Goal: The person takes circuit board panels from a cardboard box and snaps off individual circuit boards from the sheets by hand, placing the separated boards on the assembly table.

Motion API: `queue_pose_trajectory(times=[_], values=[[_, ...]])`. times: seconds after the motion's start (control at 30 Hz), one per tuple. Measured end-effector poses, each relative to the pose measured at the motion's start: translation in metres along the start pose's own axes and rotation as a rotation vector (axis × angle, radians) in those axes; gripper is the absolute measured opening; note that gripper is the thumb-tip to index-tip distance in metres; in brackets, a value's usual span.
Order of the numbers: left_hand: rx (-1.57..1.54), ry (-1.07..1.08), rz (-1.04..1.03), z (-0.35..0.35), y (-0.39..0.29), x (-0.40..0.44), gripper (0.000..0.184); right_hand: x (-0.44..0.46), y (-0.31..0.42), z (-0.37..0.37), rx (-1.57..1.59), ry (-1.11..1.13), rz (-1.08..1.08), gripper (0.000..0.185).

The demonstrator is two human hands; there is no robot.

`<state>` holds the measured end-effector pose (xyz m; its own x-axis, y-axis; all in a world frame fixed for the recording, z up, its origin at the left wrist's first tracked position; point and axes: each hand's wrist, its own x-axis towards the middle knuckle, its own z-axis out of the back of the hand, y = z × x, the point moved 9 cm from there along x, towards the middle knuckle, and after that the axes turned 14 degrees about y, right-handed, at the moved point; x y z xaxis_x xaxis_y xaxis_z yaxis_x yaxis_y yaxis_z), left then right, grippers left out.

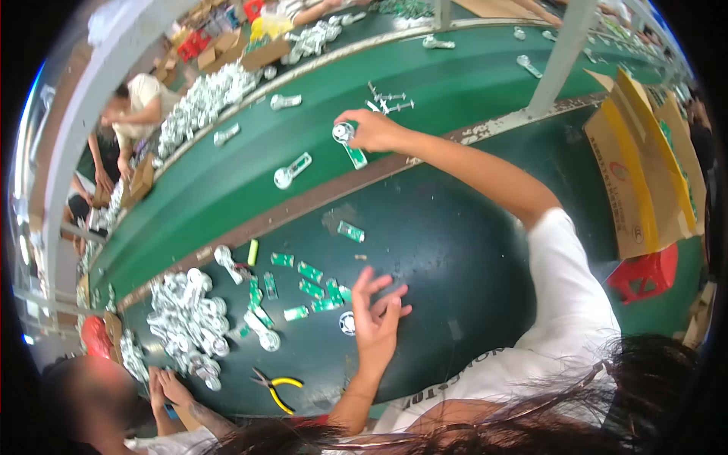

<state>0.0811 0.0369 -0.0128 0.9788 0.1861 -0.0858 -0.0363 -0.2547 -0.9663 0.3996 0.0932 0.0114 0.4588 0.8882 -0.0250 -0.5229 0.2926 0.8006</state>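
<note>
Head view: green conveyor belt (pixel 197 201) runs beyond the dark tabletop (pixel 470 303). Heap of white assemblies (pixel 186 322) at tabletop's left. Right hand (pixel 374 130) pinches a round-headed white assembly (pixel 343 133) with green strip (pixel 356 158) over the belt; belt contact: cannot tell. Left hand (pixel 375 315) above tabletop, fingers spread wide, near loose green circuit boards (pixel 311 289); white disc (pixel 346 324) just beside it.

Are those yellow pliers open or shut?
Open. The pliers lie with their yellow handles spread apart and their tips parted.
</note>
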Motion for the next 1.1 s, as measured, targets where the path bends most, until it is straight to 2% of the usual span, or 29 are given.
queue_pose_trajectory(times=[0.03,0.07,0.1,0.13,0.17,0.2,0.3,0.33,0.37,0.4,0.43,0.47,0.5,0.53,0.57,0.6,0.67,0.7,0.77,0.8,0.83,0.9,0.93,0.97,1.0,1.03,1.1], values=[[0.012,0.04,0.02,0.002,0.005,-0.001,0.049,0.054,-0.048,-0.005,-0.125,-0.072,0.02,0.044],[0.018,0.036,0.049,0.006,0.009,-0.001,0.035,0.081,-0.058,0.004,-0.254,-0.151,0.034,0.043],[0.112,0.048,0.027,0.003,-0.006,-0.001,0.03,0.082,-0.047,0.024,-0.091,-0.054,-0.201,0.041],[0.143,0.073,0.021,0.0,-0.001,0.001,0.025,0.1,-0.068,0.035,-0.228,-0.21,-0.222,0.044],[0.169,0.073,0.016,-0.002,0.001,-0.001,0.022,0.119,-0.08,0.037,-0.431,-0.208,-0.237,0.049],[0.178,0.074,0.006,-0.007,0.005,0.0,0.019,0.104,-0.065,0.04,-0.591,-0.107,-0.273,0.055],[0.21,0.083,-0.029,-0.012,0.001,-0.001,0.018,0.041,-0.023,0.045,-0.632,-0.242,-0.163,0.047],[0.232,0.079,-0.025,-0.011,0.002,-0.002,0.018,-0.012,0.027,0.039,-0.825,-0.168,-0.064,0.043],[0.248,0.077,-0.021,-0.009,0.003,-0.003,0.018,-0.056,0.063,0.033,-0.949,-0.233,0.155,0.048],[0.262,0.077,-0.015,-0.009,0.005,-0.002,0.018,-0.125,0.113,0.034,-1.05,-0.257,0.328,0.04],[0.284,0.051,-0.003,-0.011,0.002,-0.002,0.018,-0.186,0.155,0.044,-1.08,-0.27,0.327,0.025],[0.291,0.056,-0.022,-0.012,0.002,-0.001,0.018,-0.248,0.191,0.057,-1.092,-0.384,0.349,0.015],[0.298,0.059,-0.04,-0.01,0.0,0.0,0.018,-0.302,0.224,0.077,-1.168,-0.441,0.25,0.021],[0.294,0.081,-0.066,-0.013,-0.001,0.001,0.018,-0.355,0.246,0.109,-1.09,-0.566,0.289,0.019],[0.317,0.035,-0.079,-0.017,-0.002,-0.001,0.019,-0.402,0.248,0.159,-0.884,-0.719,0.248,0.019],[0.349,-0.017,-0.094,-0.017,-0.007,-0.003,0.02,-0.443,0.251,0.204,-0.931,-0.959,-0.009,0.023],[0.337,0.077,-0.115,-0.033,-0.02,0.0,0.023,-0.516,0.172,0.309,-1.331,-0.922,-0.658,0.052],[0.375,0.204,-0.196,-0.058,-0.042,-0.002,0.024,-0.555,0.145,0.336,-1.046,-0.793,-0.885,0.068],[0.439,0.394,-0.357,-0.101,-0.091,-0.009,0.027,-0.61,0.048,0.37,-0.531,-0.618,-1.134,0.07],[0.464,0.454,-0.441,-0.119,-0.118,-0.008,0.027,-0.62,0.022,0.372,-0.425,-0.547,-1.145,0.075],[0.562,0.608,-0.592,-0.146,-0.148,-0.01,0.026,-0.624,-0.002,0.37,-0.321,-0.478,-1.146,0.08],[0.777,0.831,-0.924,-0.209,-0.205,-0.023,0.024,-0.612,-0.037,0.364,-0.299,-0.293,-1.06,0.081],[0.681,0.852,-1.041,-0.228,-0.22,-0.022,0.022,-0.606,-0.053,0.36,-0.154,-0.34,-0.972,0.079],[0.59,0.874,-1.158,-0.247,-0.234,-0.022,0.024,-0.602,-0.06,0.355,-0.109,-0.305,-0.999,0.078],[0.431,0.86,-1.013,-0.256,-0.251,-0.016,0.032,-0.598,-0.069,0.347,-0.056,-0.268,-1.027,0.077],[0.254,0.832,-0.88,-0.264,-0.266,-0.01,0.042,-0.596,-0.085,0.344,-0.034,-0.256,-1.069,0.069],[0.129,0.705,-0.641,-0.275,-0.287,0.009,0.059,-0.591,-0.11,0.346,-0.151,-0.277,-1.045,0.056]])
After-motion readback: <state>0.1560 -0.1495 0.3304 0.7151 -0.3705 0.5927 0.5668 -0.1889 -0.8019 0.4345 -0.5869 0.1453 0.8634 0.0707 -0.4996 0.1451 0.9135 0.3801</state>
